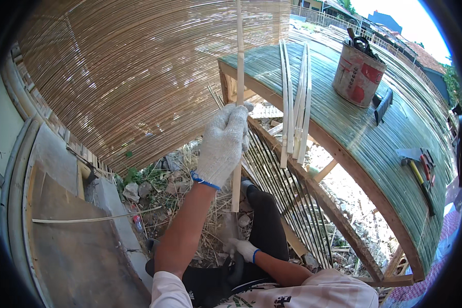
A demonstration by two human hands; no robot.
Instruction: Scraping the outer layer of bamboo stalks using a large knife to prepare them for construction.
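Observation:
My left hand (225, 141), in a white knitted glove with a blue cuff, is closed round a long pale bamboo strip (239, 61). The strip stands nearly upright in front of me; its lower end hangs below the hand. Low by my dark-trousered leg (268, 218), my right hand (243, 249), gloved likewise, has its fingers curled. Just above it shows a blurred, grey, flat blade (228, 226), which looks like a large knife in its grip; the handle is hard to make out.
At right, a green slatted bamboo panel on a wooden frame (339, 149) carries loose bamboo strips (302, 97), a stained bucket (359, 72), a hammer (421, 179) and red-handled pliers (427, 164). A woven bamboo screen (149, 66) rises behind. Rubble and straw (174, 190) cover the ground. A worn board (72, 246) leans at left.

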